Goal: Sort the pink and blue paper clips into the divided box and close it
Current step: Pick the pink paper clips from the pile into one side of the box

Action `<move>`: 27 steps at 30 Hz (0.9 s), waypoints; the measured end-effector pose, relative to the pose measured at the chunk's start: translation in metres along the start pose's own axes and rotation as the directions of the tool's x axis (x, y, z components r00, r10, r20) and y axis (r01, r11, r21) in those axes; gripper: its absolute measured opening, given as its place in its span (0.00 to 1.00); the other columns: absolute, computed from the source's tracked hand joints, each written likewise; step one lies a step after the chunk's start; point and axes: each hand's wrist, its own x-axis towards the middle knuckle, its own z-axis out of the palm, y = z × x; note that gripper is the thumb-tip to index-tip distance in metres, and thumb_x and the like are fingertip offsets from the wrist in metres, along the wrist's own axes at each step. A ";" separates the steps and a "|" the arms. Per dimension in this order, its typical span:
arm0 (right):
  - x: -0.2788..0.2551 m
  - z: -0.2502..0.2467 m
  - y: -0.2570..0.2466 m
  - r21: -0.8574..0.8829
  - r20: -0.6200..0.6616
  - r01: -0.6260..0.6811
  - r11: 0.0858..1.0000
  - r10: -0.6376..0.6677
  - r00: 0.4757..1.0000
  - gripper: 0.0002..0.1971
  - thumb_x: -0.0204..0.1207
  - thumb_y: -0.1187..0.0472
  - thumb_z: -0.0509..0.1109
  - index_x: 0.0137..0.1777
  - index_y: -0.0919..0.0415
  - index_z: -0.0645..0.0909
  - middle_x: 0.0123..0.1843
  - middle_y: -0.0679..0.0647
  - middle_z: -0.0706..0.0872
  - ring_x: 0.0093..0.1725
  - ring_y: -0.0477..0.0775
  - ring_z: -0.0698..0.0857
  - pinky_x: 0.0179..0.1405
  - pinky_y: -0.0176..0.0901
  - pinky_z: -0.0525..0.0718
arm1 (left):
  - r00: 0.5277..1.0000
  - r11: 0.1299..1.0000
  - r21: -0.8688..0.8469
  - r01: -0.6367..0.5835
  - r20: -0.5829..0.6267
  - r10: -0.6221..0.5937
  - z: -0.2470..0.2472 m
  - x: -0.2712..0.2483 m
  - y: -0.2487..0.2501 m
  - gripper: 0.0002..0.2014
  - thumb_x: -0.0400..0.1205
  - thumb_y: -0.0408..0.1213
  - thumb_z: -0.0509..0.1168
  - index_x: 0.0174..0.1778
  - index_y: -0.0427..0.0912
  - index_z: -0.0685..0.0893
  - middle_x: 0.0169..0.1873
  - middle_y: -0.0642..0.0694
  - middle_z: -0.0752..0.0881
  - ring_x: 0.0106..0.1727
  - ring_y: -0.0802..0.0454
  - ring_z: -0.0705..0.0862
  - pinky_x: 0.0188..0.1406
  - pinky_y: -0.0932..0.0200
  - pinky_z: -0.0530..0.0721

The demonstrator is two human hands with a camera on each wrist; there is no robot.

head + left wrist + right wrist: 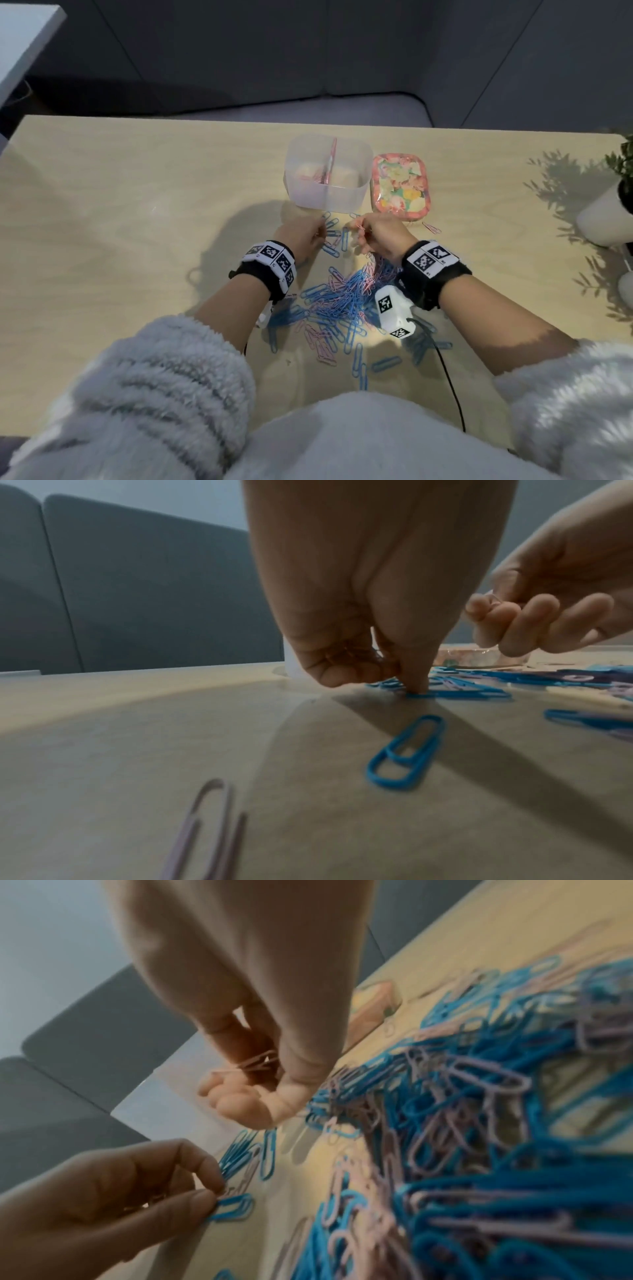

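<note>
The right hand pinches several pink paper clips. The left hand pinches pink clips, one fingertip on a blue paper clip. The open divided box sits at 12 o'clock.

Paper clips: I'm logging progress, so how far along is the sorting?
Early. Done: a few pink clips lie in the left compartment of the clear divided plastic box; the right one looks empty. In hand: the right hand pinches pink clips, and the left hand picks among blue clips on the table. Left: the big mixed pile of pink and blue paper clips, and the floral lid still lies beside the box.
</note>
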 end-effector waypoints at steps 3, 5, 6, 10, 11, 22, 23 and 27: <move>0.004 0.013 -0.001 -0.071 -0.031 0.012 0.997 -0.014 0.999 0.10 0.77 0.67 0.57 0.39 0.67 0.77 0.24 0.55 0.72 0.15 0.46 0.71 0.13 0.33 0.67 | 0.999 1.000 0.019 0.025 0.032 -0.025 0.001 -0.006 -0.003 0.05 0.80 0.38 0.64 0.49 0.43 0.80 0.49 0.42 0.86 0.49 0.44 0.82 0.48 0.53 0.80; 0.006 0.020 0.004 -0.561 0.065 0.207 0.801 -0.207 0.976 0.05 0.75 0.62 0.67 0.41 0.63 0.81 0.31 0.57 0.81 0.27 0.50 0.78 0.26 0.39 0.74 | 0.997 0.999 0.016 0.035 0.063 -0.036 -0.001 -0.009 -0.005 0.06 0.80 0.39 0.65 0.50 0.42 0.80 0.49 0.41 0.86 0.48 0.44 0.81 0.47 0.54 0.78; 0.008 0.023 0.005 -0.761 0.134 0.268 0.591 -0.261 0.956 0.04 0.73 0.61 0.70 0.43 0.60 0.83 0.38 0.57 0.84 0.35 0.52 0.80 0.34 0.40 0.74 | 0.996 0.999 0.008 0.033 0.083 -0.033 -0.002 -0.010 -0.006 0.07 0.79 0.39 0.66 0.51 0.41 0.80 0.49 0.40 0.86 0.48 0.43 0.82 0.47 0.55 0.77; 0.011 0.022 0.006 -0.932 0.222 0.290 0.217 -0.290 0.931 0.06 0.73 0.60 0.68 0.48 0.56 0.82 0.52 0.55 0.87 0.55 0.58 0.82 0.48 0.45 0.76 | 0.995 0.999 -0.028 0.039 0.088 -0.036 -0.004 -0.014 -0.007 0.10 0.79 0.40 0.65 0.53 0.41 0.81 0.50 0.40 0.85 0.50 0.42 0.82 0.46 0.57 0.75; 0.013 0.020 0.007 -0.929 0.224 0.290 0.231 -0.272 0.936 0.05 0.73 0.60 0.68 0.47 0.57 0.82 0.52 0.55 0.87 0.54 0.59 0.82 0.48 0.45 0.76 | 0.996 0.999 -0.028 0.044 0.075 -0.042 -0.004 -0.014 -0.006 0.10 0.79 0.41 0.65 0.53 0.41 0.81 0.50 0.40 0.85 0.50 0.43 0.82 0.46 0.58 0.74; -0.011 -0.001 0.013 -0.442 0.155 0.168 0.881 -0.109 0.982 0.10 0.79 0.71 0.56 0.37 0.59 0.69 0.17 0.52 0.82 0.12 0.44 0.74 0.11 0.30 0.69 | 0.996 0.979 -0.185 0.083 0.049 -0.075 0.002 -0.019 -0.007 0.03 0.81 0.36 0.62 0.43 0.41 0.75 0.40 0.43 0.80 0.43 0.45 0.79 0.44 0.54 0.76; -0.013 -0.001 0.015 -0.419 0.147 0.157 0.894 -0.104 0.984 0.10 0.80 0.71 0.54 0.40 0.58 0.70 0.16 0.51 0.81 0.11 0.41 0.74 0.10 0.29 0.69 | 0.995 0.961 -0.257 0.100 0.032 -0.095 0.002 -0.022 -0.009 0.02 0.80 0.34 0.63 0.46 0.40 0.78 0.40 0.44 0.81 0.43 0.46 0.79 0.45 0.54 0.78; -0.013 0.010 0.024 -0.642 0.191 0.243 0.727 -0.155 0.969 0.06 0.77 0.63 0.64 0.39 0.58 0.78 0.32 0.55 0.85 0.30 0.49 0.87 0.31 0.40 0.82 | 0.979 0.852 -0.482 0.204 0.083 -0.187 0.004 -0.032 -0.012 0.11 0.81 0.33 0.62 0.58 0.35 0.80 0.33 0.50 0.80 0.34 0.53 0.78 0.34 0.65 0.76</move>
